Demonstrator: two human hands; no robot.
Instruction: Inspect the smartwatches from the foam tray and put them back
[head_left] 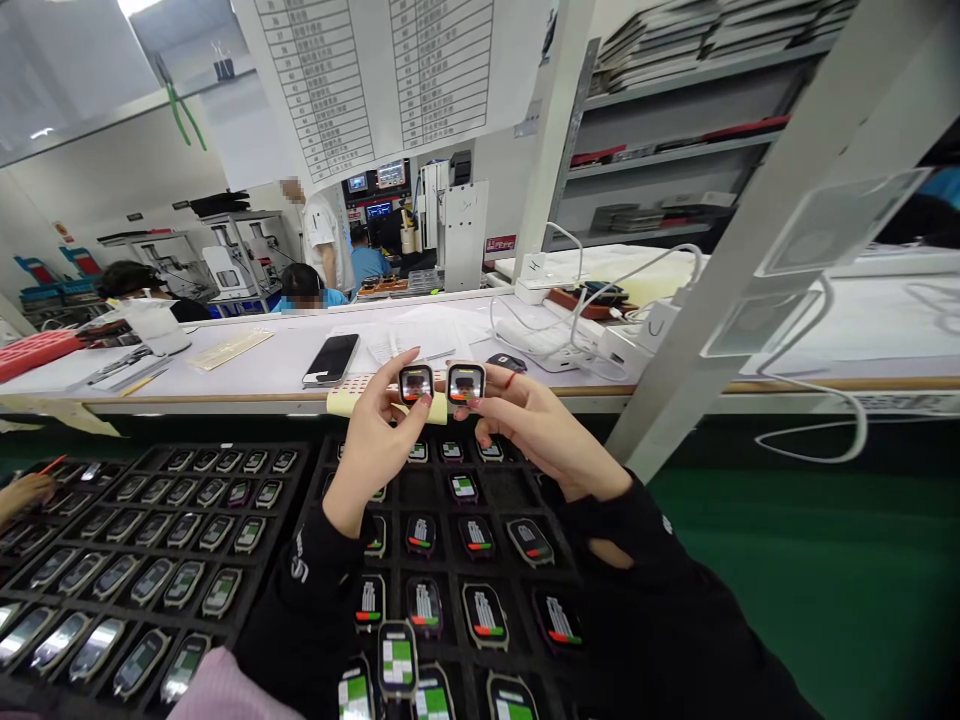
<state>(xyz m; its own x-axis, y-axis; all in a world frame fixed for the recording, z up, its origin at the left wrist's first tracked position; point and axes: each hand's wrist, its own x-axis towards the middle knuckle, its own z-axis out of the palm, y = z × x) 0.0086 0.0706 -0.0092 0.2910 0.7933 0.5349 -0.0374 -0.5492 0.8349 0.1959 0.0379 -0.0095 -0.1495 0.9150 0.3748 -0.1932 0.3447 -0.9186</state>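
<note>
My left hand (379, 430) pinches a smartwatch body (415, 384) without a strap, its thumb at the lower edge of the screen. Close beside it, my right hand (536, 425) grips a second smartwatch body (466, 383), also between thumb and fingers. Both screens face me and show a similar picture with a red-orange strip at the bottom. Below my hands lies a black foam tray (508, 490) of watch bodies, many with lit screens. One watch (397, 658) rests on top of others near the front. My forearms hide part of the tray.
Another black tray (296, 500) full of watches lies at the left, with a co-worker's hand (30, 492) past it. A shelf ahead holds a phone (332, 358), a computer mouse (507, 363), papers and white cables (585, 320). A slanted white post (720, 260) stands at the right.
</note>
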